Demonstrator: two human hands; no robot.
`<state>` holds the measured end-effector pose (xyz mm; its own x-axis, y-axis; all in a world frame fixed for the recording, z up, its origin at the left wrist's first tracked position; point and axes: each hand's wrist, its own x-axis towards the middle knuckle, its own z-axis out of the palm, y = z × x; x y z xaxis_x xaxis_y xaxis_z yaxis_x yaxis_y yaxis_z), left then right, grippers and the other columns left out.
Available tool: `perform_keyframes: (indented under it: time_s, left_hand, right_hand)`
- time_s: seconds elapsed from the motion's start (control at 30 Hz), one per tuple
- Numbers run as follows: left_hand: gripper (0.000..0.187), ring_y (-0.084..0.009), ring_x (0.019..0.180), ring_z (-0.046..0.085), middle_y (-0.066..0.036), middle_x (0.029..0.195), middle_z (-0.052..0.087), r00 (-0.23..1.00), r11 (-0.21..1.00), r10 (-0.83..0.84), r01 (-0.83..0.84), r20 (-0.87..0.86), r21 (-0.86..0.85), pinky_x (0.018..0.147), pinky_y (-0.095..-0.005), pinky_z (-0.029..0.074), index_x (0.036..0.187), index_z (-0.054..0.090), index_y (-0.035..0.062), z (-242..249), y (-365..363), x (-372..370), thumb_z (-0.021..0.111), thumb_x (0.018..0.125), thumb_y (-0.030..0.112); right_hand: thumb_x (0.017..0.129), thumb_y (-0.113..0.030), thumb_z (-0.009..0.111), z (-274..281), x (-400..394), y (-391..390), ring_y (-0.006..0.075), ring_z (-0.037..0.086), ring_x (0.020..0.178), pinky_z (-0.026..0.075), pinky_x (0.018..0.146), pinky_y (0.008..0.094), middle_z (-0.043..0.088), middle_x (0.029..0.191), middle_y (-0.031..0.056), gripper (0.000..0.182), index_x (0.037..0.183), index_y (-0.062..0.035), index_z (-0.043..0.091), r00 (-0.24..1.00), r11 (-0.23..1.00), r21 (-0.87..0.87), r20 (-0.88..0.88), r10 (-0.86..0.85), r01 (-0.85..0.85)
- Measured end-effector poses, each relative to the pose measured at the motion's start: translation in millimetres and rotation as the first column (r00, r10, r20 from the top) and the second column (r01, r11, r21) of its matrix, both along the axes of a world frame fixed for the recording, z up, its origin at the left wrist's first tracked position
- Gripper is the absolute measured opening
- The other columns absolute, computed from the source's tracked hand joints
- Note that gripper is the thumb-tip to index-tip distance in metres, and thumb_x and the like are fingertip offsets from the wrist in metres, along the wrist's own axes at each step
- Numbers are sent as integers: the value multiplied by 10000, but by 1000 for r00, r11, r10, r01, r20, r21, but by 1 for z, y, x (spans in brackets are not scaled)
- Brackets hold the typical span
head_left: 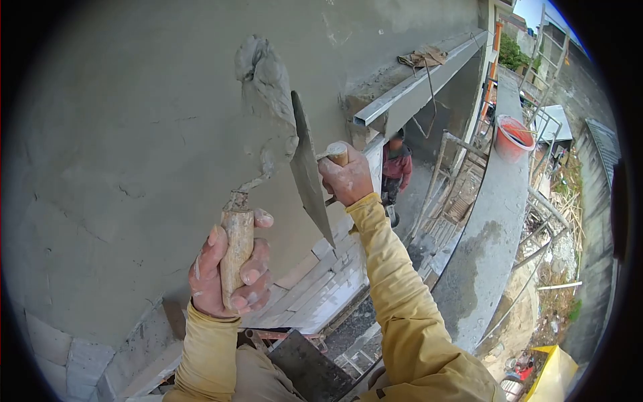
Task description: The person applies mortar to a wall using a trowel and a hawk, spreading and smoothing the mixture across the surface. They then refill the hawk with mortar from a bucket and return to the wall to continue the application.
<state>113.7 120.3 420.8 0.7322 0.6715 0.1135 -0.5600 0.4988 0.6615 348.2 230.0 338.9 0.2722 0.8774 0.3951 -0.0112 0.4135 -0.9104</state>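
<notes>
My left hand [249, 269], dusted with mortar, is wrapped round the worn wooden handle of a trowel [238, 248] held upright. A thick lump of wet grey mortar [262, 80] sits at the trowel's upper end and hides most of its blade. In my right hand [349, 179] is the short wooden grip of a plastering trowel [308, 164], its flat steel blade seen nearly edge-on. This blade stands right beside the mortar lump. Behind both tools spreads a wall [154, 154] coated in smooth grey plaster with some fine cracks and marks.
A long grey plank [479, 268] runs along my right, with a red bucket [514, 139] on it. A metal channel [429, 79] juts along the wall, a crumpled cloth [426, 56] on top. Below are a person [396, 167], metal frames and bare blocks [321, 295].
</notes>
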Motion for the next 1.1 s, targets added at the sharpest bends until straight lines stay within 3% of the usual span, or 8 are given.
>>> perform_keyframes:
  time_s: [0.07, 0.13, 0.27, 0.33, 0.4, 0.5, 0.93, 1.1]
  left_hand:
    - [514, -165, 489, 571, -110, 781, 555, 999, 999, 6, -8, 33, 35, 407, -302, 475, 1349, 292, 16, 2, 0, -5, 344, 1037, 421]
    - [499, -172, 482, 576, -113, 768, 554, 993, 989, 113, -109, -34, 95, 395, -303, 480, 1338, 304, 1, 2, 1, -9, 358, 1038, 397]
    - [498, -168, 454, 559, -113, 745, 557, 963, 971, 203, -175, -178, 162, 382, -297, 479, 1318, 336, -25, -14, 4, -10, 407, 1027, 373]
    - [475, -165, 413, 513, -121, 725, 561, 899, 947, 284, -209, -333, 242, 402, -273, 456, 1284, 427, -40, -24, 3, -7, 525, 982, 313]
    - [448, -170, 419, 518, -122, 728, 564, 894, 959, 255, -186, -369, 213, 414, -271, 460, 1266, 457, -34, -33, 3, -2, 559, 966, 281]
    - [434, -166, 457, 529, -113, 731, 563, 850, 972, 174, -68, -497, 224, 432, -265, 455, 1264, 480, 10, -50, 3, 4, 556, 971, 321]
    - [448, -169, 483, 531, -104, 749, 536, 911, 987, -142, 101, -388, -123, 437, -308, 457, 1307, 404, 23, -52, -27, 40, 440, 1012, 358]
    - [496, -148, 492, 532, -78, 754, 523, 951, 963, -194, 137, -243, -232, 431, -295, 453, 1320, 373, 37, -35, -33, 44, 375, 1025, 436]
  right_hand:
    - [836, -253, 665, 1, 0, -2, 151, 590, 663, 485, 637, 313, 635, 735, 42, 245, 824, -11, 624, 989, 985, -130, -109, 101, -115]
    - [867, -245, 611, -10, 3, 15, 154, 593, 678, 493, 663, 311, 652, 765, 70, 254, 894, 6, 642, 976, 977, 214, -213, 35, 11]
    - [807, -171, 610, -5, 46, 8, 341, 640, 831, 501, 754, 398, 668, 948, 187, 307, 1048, 17, 642, 741, 701, 654, 313, -594, 286]
    - [765, -154, 631, -7, 60, 3, 410, 608, 941, 485, 812, 440, 650, 1027, 215, 331, 1051, 12, 644, 847, 830, 457, 255, -466, 319]
    - [765, -145, 635, -8, 70, 3, 395, 606, 954, 482, 826, 441, 650, 1026, 197, 314, 1043, -1, 651, 616, 610, 541, 201, -762, 578]
    - [750, -142, 644, 0, 97, -2, 382, 615, 926, 491, 803, 437, 656, 1007, 171, 295, 1018, -21, 665, 528, 536, 663, 242, -814, 523]
    - [767, -129, 641, 5, 94, 4, 318, 652, 792, 526, 674, 379, 672, 908, 126, 203, 945, -44, 686, 214, 357, 716, 286, -934, 600]
    - [810, -189, 643, 3, 71, 16, 337, 650, 753, 513, 694, 391, 664, 834, 161, 207, 909, -7, 658, 487, 506, 554, 195, -851, 661]
